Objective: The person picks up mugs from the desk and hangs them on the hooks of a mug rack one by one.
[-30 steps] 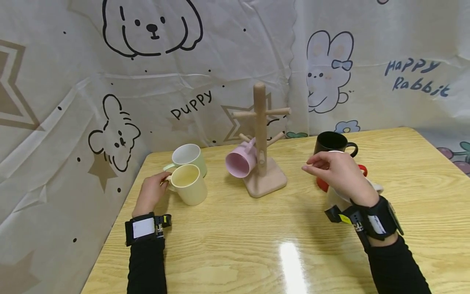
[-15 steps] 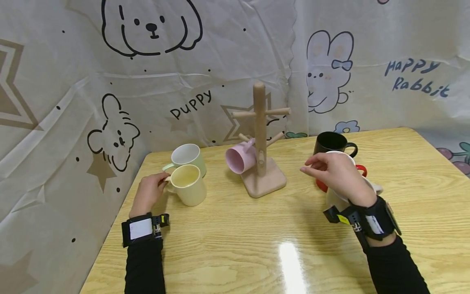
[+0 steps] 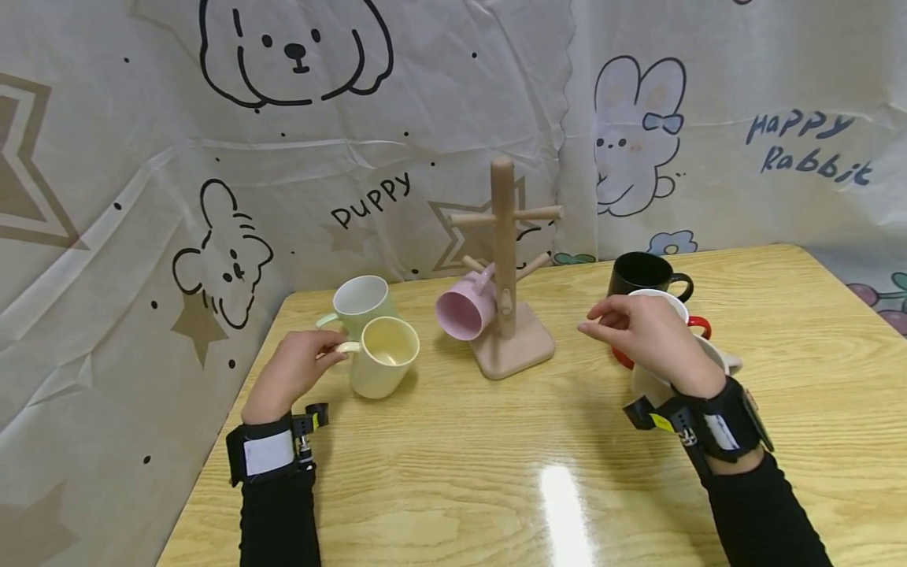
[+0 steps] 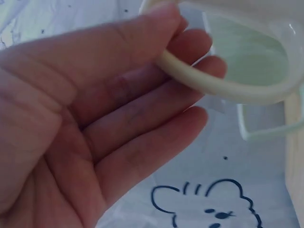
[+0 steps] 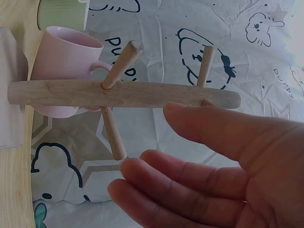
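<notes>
My left hand point(image 3: 294, 374) pinches the handle of a pale yellow mug point(image 3: 375, 374) between thumb and fingers; in the left wrist view the thumb lies over the cream-coloured handle point(image 4: 213, 84). The mug leans a little; whether its base touches the table cannot be told. Just behind it stands a light green mug point(image 3: 360, 303). My right hand point(image 3: 655, 342) hovers over the mugs at the right, holding nothing, its fingers loosely bent. At the centre is a wooden mug tree point(image 3: 504, 260), with a pink mug point(image 3: 459, 311) hanging tilted from a lower left peg.
Below and behind my right hand stand a black mug point(image 3: 631, 276), a red mug with a red handle point(image 3: 701, 325) and a cream mug point(image 3: 645, 383), partly hidden. A printed cloth point(image 3: 453, 94) hangs behind the wooden table point(image 3: 453, 472).
The yellow mug has shifted right and tipped slightly, with my left hand on its handle. The pink mug wobbled a little on its peg. My right hand stays nearly still.
</notes>
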Available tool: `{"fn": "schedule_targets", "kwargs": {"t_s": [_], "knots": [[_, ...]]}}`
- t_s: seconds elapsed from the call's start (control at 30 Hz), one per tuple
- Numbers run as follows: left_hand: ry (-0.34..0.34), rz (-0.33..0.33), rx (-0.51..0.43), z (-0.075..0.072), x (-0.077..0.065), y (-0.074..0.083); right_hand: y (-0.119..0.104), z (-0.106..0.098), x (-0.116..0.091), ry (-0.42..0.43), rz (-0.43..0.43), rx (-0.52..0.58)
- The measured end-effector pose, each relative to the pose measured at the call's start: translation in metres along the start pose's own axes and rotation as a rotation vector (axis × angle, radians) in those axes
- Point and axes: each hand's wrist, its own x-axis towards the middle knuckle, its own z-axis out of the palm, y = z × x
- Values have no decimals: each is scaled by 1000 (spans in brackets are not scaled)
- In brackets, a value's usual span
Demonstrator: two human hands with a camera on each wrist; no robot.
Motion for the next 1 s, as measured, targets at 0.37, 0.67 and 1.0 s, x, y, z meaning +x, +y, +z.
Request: {"fn": "schedule_targets", "kwargs": {"t_s": [0.37, 0.67, 1.0], "knots": [[-29, 42, -63, 4, 7, 19, -2, 1, 1, -12, -1, -13], [-24, 44, -97, 7, 9, 24, -4, 0, 0, -26, -7, -5], [-26, 44, -89, 7, 9, 26, -4, 0, 0, -29, -9, -8]]}}
